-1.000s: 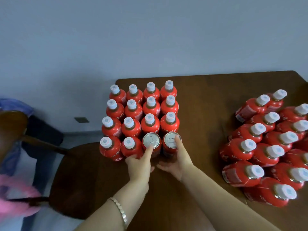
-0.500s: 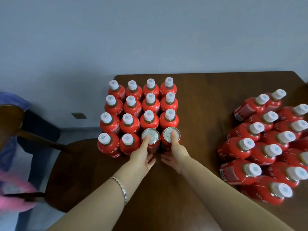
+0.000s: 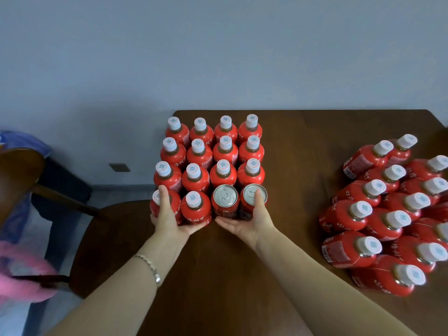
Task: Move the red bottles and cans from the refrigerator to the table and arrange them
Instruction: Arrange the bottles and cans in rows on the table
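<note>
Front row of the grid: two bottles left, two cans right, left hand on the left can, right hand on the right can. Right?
No. Head view: the left hand is on the front-left bottle, not on a can. The rest holds, including the right hand on the right can.

a room in a home, likely: dark wooden table [image 3: 303, 146] under left hand [image 3: 169, 219] and right hand [image 3: 249, 221], wooden chair [image 3: 114, 229] left of them, bare grey wall [image 3: 218, 57] with a socket plate [image 3: 119, 167] beyond.
</note>
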{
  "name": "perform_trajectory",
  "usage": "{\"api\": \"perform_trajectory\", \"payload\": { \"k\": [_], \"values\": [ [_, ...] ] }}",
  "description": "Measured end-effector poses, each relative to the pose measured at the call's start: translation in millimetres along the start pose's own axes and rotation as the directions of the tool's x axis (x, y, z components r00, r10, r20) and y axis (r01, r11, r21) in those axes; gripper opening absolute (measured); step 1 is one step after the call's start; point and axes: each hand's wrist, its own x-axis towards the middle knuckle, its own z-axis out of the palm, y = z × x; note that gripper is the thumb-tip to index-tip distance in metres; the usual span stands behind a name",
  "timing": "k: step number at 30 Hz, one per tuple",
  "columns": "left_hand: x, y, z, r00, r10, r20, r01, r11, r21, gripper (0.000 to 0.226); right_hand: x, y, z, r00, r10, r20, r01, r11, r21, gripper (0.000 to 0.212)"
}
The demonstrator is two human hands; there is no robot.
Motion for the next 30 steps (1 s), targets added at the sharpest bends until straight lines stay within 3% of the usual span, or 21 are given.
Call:
{"api": "perform_trajectory", "payload": {
  "k": [5, 15, 18, 20, 22, 24, 26, 28, 30],
  "values": [
    [8.8, -2.4, 9.1, 0.996, -0.018, -0.088, 0.008, 0.994, -0.105, 0.097, 6.8, 1.4, 1.2, 0.999, -0.036, -0.008, 0.036, 0.995, 0.097, 0.069],
    [6.5, -3.8, 16.6, 0.982, -0.04, -0.185, 0.014, 0.99, -0.139, 0.088, 11.2, 3.5, -2.6, 0.999, -0.029, 0.033, 0.025, 0.991, 0.13, 0.069],
    [2.1, -2.5, 15.9, 0.983, -0.038, -0.178, 0.011, 0.989, -0.149, 0.089, 6.8, 2.6, -4.1, 1.0, -0.027, 0.001, 0.027, 1.0, -0.013, 0.071],
    [-3.9, -6.2, 14.7, 0.989, -0.035, -0.142, 0.018, 0.993, -0.116, 0.089, 0.9, -2.4, -7.8, 0.996, -0.053, -0.073, 0.032, 0.965, -0.26, 0.07],
    [-15.6, -17.2, 16.3, 0.987, -0.044, -0.152, 0.044, 0.999, -0.002, 0.087, -9.4, -8.1, -11.8, 0.985, -0.12, -0.128, 0.014, 0.781, -0.624, 0.063],
    [-36.1, -44.3, 28.0, 0.982, -0.054, -0.181, 0.093, 0.972, 0.214, 0.077, -29.5, -25.1, -25.4, 0.97, -0.222, -0.097, 0.011, 0.44, -0.898, 0.054],
    [-55.9, -65.9, 42.0, 0.997, -0.045, -0.065, 0.071, 0.873, 0.483, 0.054, -47.5, -44.4, -38.5, 0.949, -0.309, 0.063, 0.084, 0.054, -0.995, 0.047],
    [-78.6, -83.5, 64.3, 0.981, -0.115, 0.157, -0.041, 0.664, 0.746, 0.03, -72.8, -73.9, -58.6, 0.882, -0.39, 0.263, 0.171, -0.254, -0.952, 0.04],
    [-94.2, -96.7, 87.8, 0.937, -0.145, 0.318, -0.25, 0.361, 0.899, 0.015, -97.0, -105.9, -77.9, 0.795, -0.481, 0.37, 0.158, -0.426, -0.891, 0.032]
  ]
}}
